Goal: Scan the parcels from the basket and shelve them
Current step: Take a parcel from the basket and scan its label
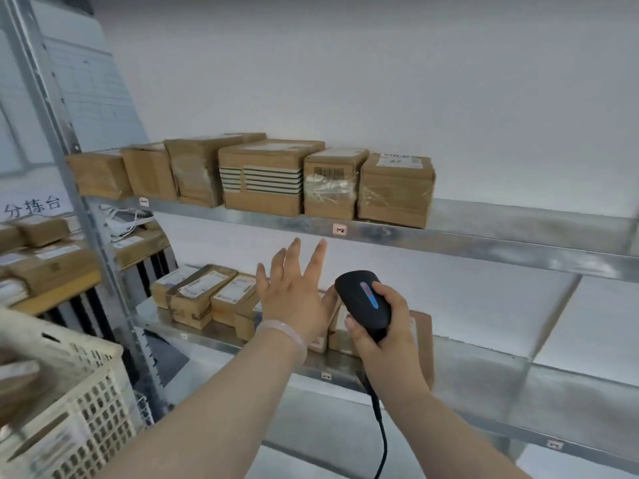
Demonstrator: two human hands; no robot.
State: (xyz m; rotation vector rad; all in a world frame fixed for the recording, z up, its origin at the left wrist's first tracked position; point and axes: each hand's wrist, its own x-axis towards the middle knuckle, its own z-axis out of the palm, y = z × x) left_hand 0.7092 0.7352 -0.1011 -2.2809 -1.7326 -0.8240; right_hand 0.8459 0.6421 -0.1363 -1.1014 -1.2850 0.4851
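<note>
Though behind left hand (pixel 294 300), scanner (pixel 364 305) — parcels (pixel 246 326)

Six brown cardboard boxes (pixel 262 174) stand side by side in a row on the left part of the upper shelf (pixel 484 236). They are taped, and some have white labels on top. On the lower shelf (pixel 518 382), smaller labelled parcels (pixel 204 295) lie packed together at the left, labels up. The cream perforated plastic basket (pixel 100 402) sits at the near left. The black scanner (pixel 363 299), with a red and blue strip, is gripped in the right hand (pixel 387 330), its cable hanging down.
</note>
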